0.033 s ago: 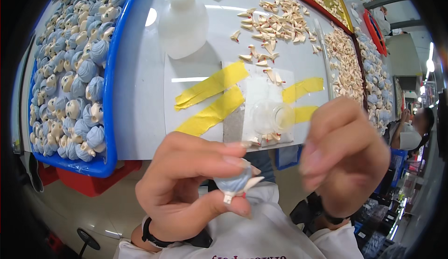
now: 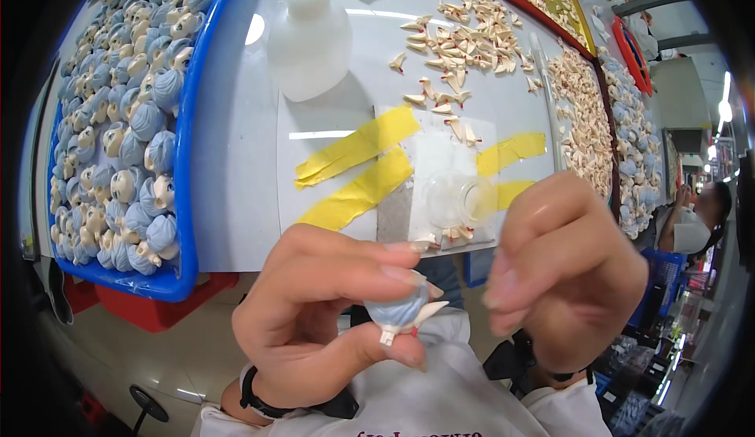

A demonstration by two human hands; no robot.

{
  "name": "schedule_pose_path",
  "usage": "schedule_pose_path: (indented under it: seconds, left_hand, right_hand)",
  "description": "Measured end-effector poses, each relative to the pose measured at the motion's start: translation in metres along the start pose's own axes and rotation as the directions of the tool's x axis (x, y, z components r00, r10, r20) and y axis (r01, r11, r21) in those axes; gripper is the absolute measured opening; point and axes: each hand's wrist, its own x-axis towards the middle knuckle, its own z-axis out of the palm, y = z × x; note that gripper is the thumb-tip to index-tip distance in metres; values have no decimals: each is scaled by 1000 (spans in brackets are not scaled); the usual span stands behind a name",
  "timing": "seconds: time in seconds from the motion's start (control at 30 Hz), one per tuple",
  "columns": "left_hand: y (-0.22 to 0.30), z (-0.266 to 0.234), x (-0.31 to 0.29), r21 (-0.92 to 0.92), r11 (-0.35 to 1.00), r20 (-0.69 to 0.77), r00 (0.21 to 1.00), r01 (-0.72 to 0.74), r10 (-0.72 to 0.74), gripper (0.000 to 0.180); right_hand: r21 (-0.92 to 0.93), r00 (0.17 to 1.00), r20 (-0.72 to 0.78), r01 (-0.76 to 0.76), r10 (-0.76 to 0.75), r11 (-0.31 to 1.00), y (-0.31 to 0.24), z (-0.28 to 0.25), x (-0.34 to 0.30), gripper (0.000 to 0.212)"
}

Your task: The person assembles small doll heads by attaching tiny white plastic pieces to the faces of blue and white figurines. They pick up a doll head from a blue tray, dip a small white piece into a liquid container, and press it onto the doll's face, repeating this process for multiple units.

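Between its thumb and fingertips my left hand (image 2: 314, 311) pinches a small doll head (image 2: 395, 309) with pale blue hair. A cream, pointed horn-like piece (image 2: 431, 309) sticks out from the head's right side, with a bit of red near it. My right hand (image 2: 570, 272) hovers just right of the head, apart from it. Its fingertips are drawn together and slightly blurred, so anything between them cannot be made out. Beyond the hands, a small clear jar (image 2: 456, 199) lies on a white pad with several cream, red-tipped pieces (image 2: 458, 233) along its near edge.
At the left a blue tray (image 2: 185, 162) holds many blue-haired heads. Loose cream pieces (image 2: 480, 36) lie on the table's far part, near a translucent bottle (image 2: 309, 51). Yellow tape strips (image 2: 362, 189) flank the pad. More trays of pieces and heads stand at the right; a person (image 2: 692, 228) sits beyond.
My right hand has moved a little left and down, closer to the doll head. My left hand and the head have barely shifted.
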Motion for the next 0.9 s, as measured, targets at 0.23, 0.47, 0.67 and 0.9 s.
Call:
schedule_pose_path:
  seconds: [0.23, 0.47, 0.67, 0.9]
  left_hand:
    - [8, 10, 6, -249, 947, -36, 975, 202, -218, 47]
    - [3, 5, 4, -204, 971, -31, 991, 125, -134, 48]
    - [3, 1, 4, -159, 980, -64, 989, 122, -133, 50]
    - [9, 0, 3, -174, 970, -155, 968, 172, -200, 51]
  right_hand:
    - [-148, 943, -333, -41, -10, 988, 12, -31, 15, 15]
    - [-402, 941, 33, -296, 336, 866, 32, -45, 44, 7]
    - [-455, 937, 303, -19, 175, 890, 55, -38, 53, 14]
    - [-423, 991, 95, -46, 95, 905, 50, -51, 40, 11]
